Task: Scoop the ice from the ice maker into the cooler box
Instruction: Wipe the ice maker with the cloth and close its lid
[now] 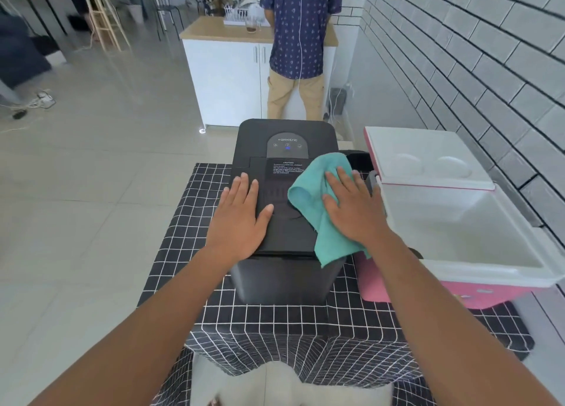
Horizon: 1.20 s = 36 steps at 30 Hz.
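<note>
Both palms (241,213) flat on ice maker (284,219)

Ice maker (284,191) lid shut under both palms, teal cloth (318,204) beneath right hand (351,210), open cooler box (458,222) clear just right.

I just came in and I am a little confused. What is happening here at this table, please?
A person is wiping the closed lid of a black ice maker. The right hand presses a teal cloth flat on the lid, and the left hand rests flat beside it. The pink and white cooler box stands open to the right, and no ice shows in it. No scoop is in view.
</note>
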Tool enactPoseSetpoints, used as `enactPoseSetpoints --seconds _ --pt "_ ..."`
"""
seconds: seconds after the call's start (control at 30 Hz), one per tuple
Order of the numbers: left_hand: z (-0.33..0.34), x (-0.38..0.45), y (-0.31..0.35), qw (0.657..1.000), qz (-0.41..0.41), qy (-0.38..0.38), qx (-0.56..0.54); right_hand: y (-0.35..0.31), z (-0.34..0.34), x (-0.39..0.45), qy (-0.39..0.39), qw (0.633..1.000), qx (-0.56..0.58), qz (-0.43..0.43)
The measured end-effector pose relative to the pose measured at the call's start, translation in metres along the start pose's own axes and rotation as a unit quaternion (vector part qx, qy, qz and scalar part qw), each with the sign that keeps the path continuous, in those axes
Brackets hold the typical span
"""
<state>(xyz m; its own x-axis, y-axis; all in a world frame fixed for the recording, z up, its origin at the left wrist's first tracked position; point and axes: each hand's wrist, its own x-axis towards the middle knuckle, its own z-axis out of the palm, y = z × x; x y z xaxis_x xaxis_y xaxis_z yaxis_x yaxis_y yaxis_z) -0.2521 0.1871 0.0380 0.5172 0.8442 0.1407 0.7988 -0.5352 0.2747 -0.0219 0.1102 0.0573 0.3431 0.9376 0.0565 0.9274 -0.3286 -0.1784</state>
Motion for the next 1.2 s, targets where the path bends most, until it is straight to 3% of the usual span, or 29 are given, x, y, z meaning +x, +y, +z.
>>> enactPoseSetpoints --seconds 0.2,0.3,0.43,0.53,0.6,0.7,0.8,0.9,1.03,1.13,1.2 --pt "0.002 -0.004 0.002 1.000 -0.003 0.019 0.003 -0.031 0.012 -0.043 0.044 0.997 -0.028 -0.055" --pt "0.000 -0.006 0.002 0.992 -0.008 0.056 -0.109 -0.060 0.021 -0.059 0.038 0.991 -0.015 -0.126" --pt "-0.006 -0.014 0.006 0.938 -0.105 0.110 -0.311 -0.081 0.020 -0.032 0.002 0.980 0.022 -0.200" --pt "-0.009 -0.011 0.009 0.942 -0.109 0.107 -0.299 -0.080 0.003 -0.002 -0.074 0.957 0.129 -0.249" --pt "-0.009 -0.009 0.008 0.960 -0.094 0.094 -0.248 -0.074 -0.011 0.005 -0.119 0.920 0.296 -0.228" --pt "-0.010 -0.006 0.006 0.959 -0.086 0.079 -0.258 -0.060 -0.021 -0.011 -0.112 0.863 0.474 -0.133" --pt "-0.011 -0.011 0.005 0.961 -0.055 0.070 -0.262 -0.048 -0.011 -0.042 -0.055 0.882 0.460 -0.082" --pt "-0.004 -0.025 0.007 0.970 -0.005 0.078 -0.232 -0.038 -0.001 -0.063 0.011 0.893 0.439 -0.102" --pt "-0.018 -0.030 0.011 0.936 -0.044 0.085 -0.338 -0.035 -0.011 -0.047 0.080 0.890 0.443 -0.077" --pt "-0.044 -0.024 0.008 0.878 -0.055 0.027 -0.475 -0.041 -0.027 -0.022 0.006 0.927 0.373 -0.043" --pt "-0.059 -0.022 0.001 0.845 -0.042 -0.005 -0.533 -0.052 -0.036 -0.009 -0.058 0.916 0.396 -0.026"
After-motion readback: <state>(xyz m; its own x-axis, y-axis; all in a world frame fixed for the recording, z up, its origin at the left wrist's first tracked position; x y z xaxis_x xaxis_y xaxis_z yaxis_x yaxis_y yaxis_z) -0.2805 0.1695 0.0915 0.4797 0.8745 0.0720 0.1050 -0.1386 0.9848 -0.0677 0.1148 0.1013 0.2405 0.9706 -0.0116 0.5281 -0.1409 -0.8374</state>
